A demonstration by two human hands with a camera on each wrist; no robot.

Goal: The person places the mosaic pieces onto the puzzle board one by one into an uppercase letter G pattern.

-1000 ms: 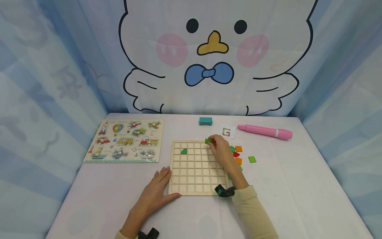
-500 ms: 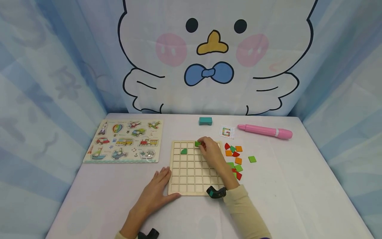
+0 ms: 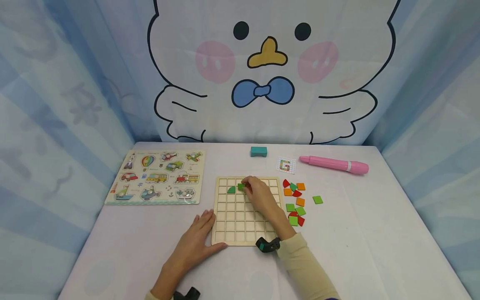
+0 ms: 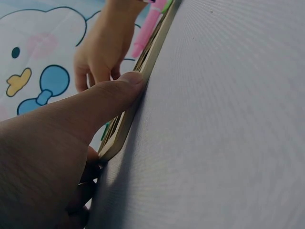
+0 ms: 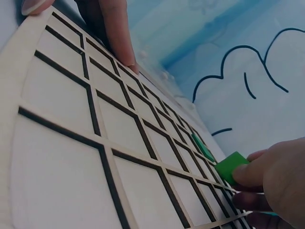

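Note:
A wooden grid board (image 3: 235,225) lies flat on the table. My right hand (image 3: 261,198) pinches a green square tile (image 5: 230,167) over the board's upper part. The tile looks tilted in the right wrist view; whether it touches the grid I cannot tell. Just to its left, a darker green quarter-round tile (image 3: 231,190) sits in a cell. At the lower left corner, my left hand (image 3: 195,241) rests against the board with fingers stretched along the left side, its thumb (image 4: 131,78) on the near edge.
Several red, green and orange tiles (image 3: 293,221) lie right of the board, one green square (image 3: 317,200) apart. Behind are a pattern card (image 3: 286,165), a teal block (image 3: 258,151) and a pink pen (image 3: 333,164). A vehicle puzzle board (image 3: 155,177) lies left.
My right hand has moved left and slightly nearer across the board with the green square tile, stopping beside the quarter-round one. The loose tiles at right are uncovered. My left hand stays put.

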